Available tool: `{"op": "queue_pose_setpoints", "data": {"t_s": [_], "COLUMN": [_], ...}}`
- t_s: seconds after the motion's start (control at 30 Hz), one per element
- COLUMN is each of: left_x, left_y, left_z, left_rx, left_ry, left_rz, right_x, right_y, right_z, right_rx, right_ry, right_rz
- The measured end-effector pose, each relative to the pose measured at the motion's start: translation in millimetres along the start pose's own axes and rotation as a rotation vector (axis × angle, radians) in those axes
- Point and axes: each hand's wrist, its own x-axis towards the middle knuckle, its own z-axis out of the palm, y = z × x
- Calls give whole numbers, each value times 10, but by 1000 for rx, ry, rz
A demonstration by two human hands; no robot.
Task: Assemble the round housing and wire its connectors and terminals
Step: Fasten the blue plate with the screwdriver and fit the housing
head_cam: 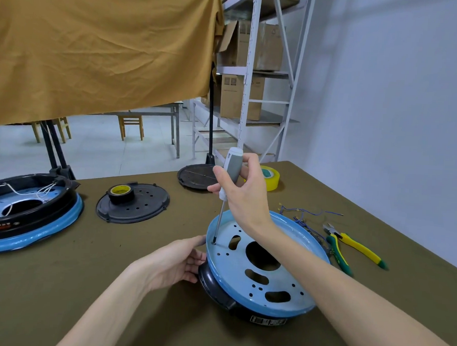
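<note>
Room: a pale-walled workroom with a metal shelving rack [256, 76] of cardboard boxes and a big mustard cloth [101, 47] hanging at the back; the work sits on an olive-green covered table [128, 249].
Housing: the round housing with its pale-blue perforated metal plate on a black plastic base [259, 264] sits near the table's front edge, right of centre, tilted up toward its far side.
Right hand: the right hand [241, 189] is wrapped around the grey-and-white-handled screwdriver [228, 183], shaft near upright, tip down at a small hole by the plate's left rim.
Left hand: the left hand [176, 262] cups the housing's left edge, fingers curled on the black base.
Risk, slip: the tip could skate off the screw and scar the plate, or jab toward the bracing fingers just beside it.
Risk, rock: the tilted housing may shift under downward push if the brace loosens.
Risk, cross-thread: a leaning shaft could start the screw crooked.
Waiting: thin blue wires with small terminals [307, 214] and yellow-and-green-handled pliers [350, 245] lie toward the right edge.
</note>
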Motion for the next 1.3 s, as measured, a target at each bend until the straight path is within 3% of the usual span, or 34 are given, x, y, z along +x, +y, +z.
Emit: {"op": "queue_pose_setpoints", "data": {"t_s": [0.17, 0.3, 0.5, 0.67, 0.9, 1.07, 1.2, 1.3], "left_x": [-6, -17, -34, -99, -178, -220, -243, -251], "left_y": [-27, -42, -65, -122, -187, -244, -289, -309], "left_z": [-32, -103, -81, -98, -31, 28, 61, 115], "left_rx": [27, 61, 93, 39, -18, -59, -89, -84], "left_ry": [-12, -110, -106, -142, -87, -22, 35, 82], "left_rz": [-1, -36, -17, -10, 48, 73, 79, 98], "right_x": [-10, -9, -38, 64, 189, 253, 175, 198], "right_y": [-26, -81, -345, -632, -886, -1153, -1161, -1216], "right_z": [-21, -99, -241, -330, -268, -249, -186, -181], "right_rx": [-50, -236, -522, -635, -1203, -1100, -1324, -1174], "right_ry": [5, -8, -211, -382, -452, -681, -612, -738], "right_rz": [40, 29, -139, -85, -186, 74, -135, 46]}}
